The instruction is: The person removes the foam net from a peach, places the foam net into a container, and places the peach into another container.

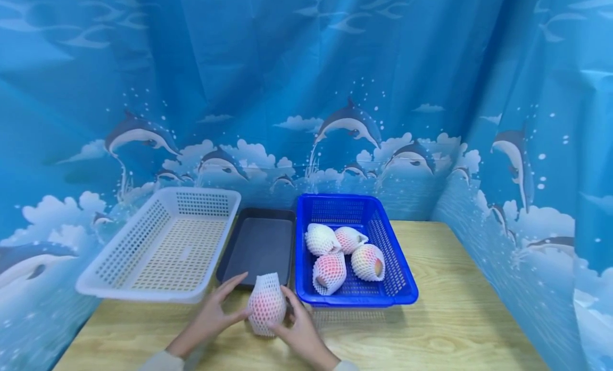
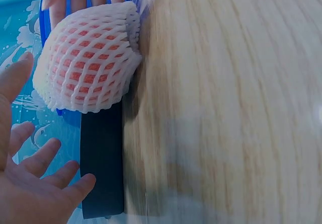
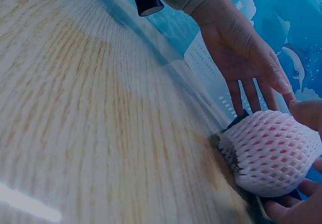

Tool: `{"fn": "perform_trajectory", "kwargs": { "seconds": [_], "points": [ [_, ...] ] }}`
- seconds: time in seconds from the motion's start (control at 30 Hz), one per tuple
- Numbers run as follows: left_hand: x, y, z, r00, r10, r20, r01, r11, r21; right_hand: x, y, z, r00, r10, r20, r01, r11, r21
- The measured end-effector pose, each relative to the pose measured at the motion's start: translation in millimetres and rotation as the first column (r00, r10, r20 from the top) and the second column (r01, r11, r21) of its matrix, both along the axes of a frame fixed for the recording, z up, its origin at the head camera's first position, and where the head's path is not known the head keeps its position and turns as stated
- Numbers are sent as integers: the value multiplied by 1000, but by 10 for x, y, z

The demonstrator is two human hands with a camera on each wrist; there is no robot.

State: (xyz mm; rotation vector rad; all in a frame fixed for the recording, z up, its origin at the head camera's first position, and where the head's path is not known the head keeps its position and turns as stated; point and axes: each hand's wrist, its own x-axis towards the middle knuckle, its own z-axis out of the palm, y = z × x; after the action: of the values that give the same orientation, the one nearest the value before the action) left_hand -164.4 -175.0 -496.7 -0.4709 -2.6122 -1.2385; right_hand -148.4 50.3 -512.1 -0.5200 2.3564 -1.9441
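A reddish round fruit in a white foam net (image 1: 266,306) stands upright at the table's front, before the black tray (image 1: 262,243). My right hand (image 1: 303,331) holds it from the right, thumb in front and fingers curving round the far side; the right wrist view shows these fingers (image 3: 297,211) near the netted fruit (image 3: 274,153). On the other side my left hand (image 1: 210,319) is spread, its thumb close to the net. In the left wrist view the left hand's fingers (image 2: 48,156) are apart from the netted fruit (image 2: 90,60).
A white slotted basket (image 1: 172,254) lies left of the tray. To the tray's right is a blue basket (image 1: 354,302) with several netted fruits (image 1: 330,270) inside. A blue dolphin-print curtain (image 1: 287,94) hangs behind and beside the wooden table (image 1: 450,318).
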Motion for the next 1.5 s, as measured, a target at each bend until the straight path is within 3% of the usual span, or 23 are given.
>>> {"fn": "perform_trajectory", "kwargs": {
  "seconds": [0.33,0.57,0.83,0.97,1.03,1.1,1.17,1.3,1.37,1.5],
  "points": [
    [10,24,-44,998,-20,-63,24,997,66,-40,-135,-54,998,-51,-29,50,998,-35],
    [9,32,-103,989,-83,-123,91,994,66,-54,-187,-77,997,-52,58,56,996,-65],
    [-1,43,-140,986,-137,-94,148,982,117,-47,-211,-38,991,-77,110,80,997,-19],
    [-1,53,-117,978,-186,-90,200,964,177,-51,-230,-31,986,-117,115,114,993,30],
    [-6,52,-118,977,-202,-62,211,955,211,-54,-232,-33,986,-125,107,122,992,39],
    [-5,46,-112,974,-224,12,213,940,268,-60,-230,-36,986,-132,101,128,991,45],
    [-5,41,-95,962,-254,98,207,916,344,-61,-223,-32,987,-129,95,126,991,37],
    [11,39,-10,931,-275,240,135,870,474,-60,-229,-4,990,-111,85,112,994,-16],
    [29,39,43,929,-257,266,103,871,480,-55,-245,18,993,-94,74,98,994,-49],
    [73,41,144,945,-198,261,68,898,434,-36,-288,77,994,-85,67,90,993,-76]
  ]
}}
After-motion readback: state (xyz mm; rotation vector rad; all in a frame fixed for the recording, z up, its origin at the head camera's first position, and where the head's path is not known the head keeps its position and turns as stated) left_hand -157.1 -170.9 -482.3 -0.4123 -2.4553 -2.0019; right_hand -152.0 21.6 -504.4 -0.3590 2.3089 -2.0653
